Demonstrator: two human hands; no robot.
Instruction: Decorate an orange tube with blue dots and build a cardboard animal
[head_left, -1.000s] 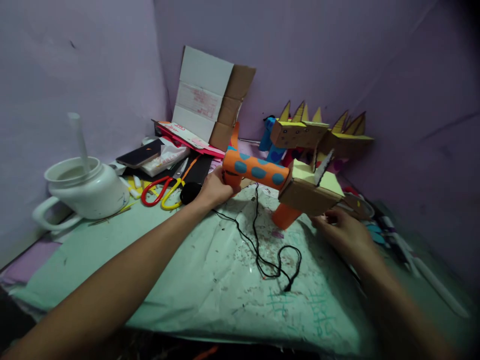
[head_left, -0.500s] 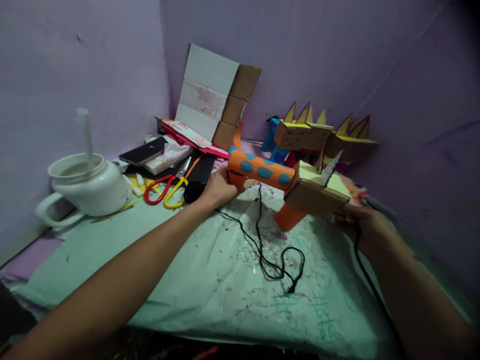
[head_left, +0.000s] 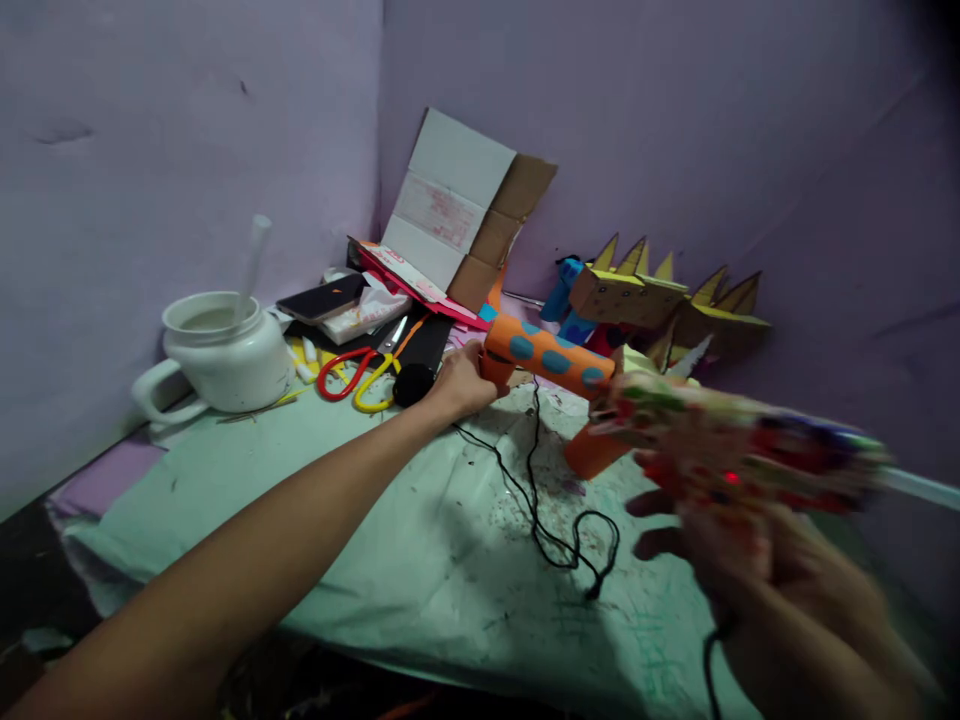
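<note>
My left hand (head_left: 466, 384) is closed round the near end of an orange paper tube with blue spots (head_left: 553, 356), which belongs to a craft figure standing on orange tube legs (head_left: 596, 452). A small cardboard box with a pale yellow top joins the tube's right end, mostly hidden now. In front of it, my right hand (head_left: 802, 590) grips a colourful, patterned glue gun (head_left: 742, 440), blurred by motion. A red light glows on its side, and a translucent stick (head_left: 924, 488) sticks out of its back end. Its nozzle points left, toward the figure; whether they touch I cannot tell.
Black string (head_left: 574, 555) trails over the pale green table cover (head_left: 360, 560). Scissors with red and yellow handles (head_left: 367, 378), a black ball of yarn (head_left: 414, 384), a phone (head_left: 321, 298) and a white mug (head_left: 236, 365) sit left. Behind stand folded cardboard (head_left: 442, 205) and spiky cardboard figures (head_left: 630, 292).
My right hand has come up from beside the box with the glue gun, which now covers much of the box. My left hand keeps its hold; the view has shifted left.
</note>
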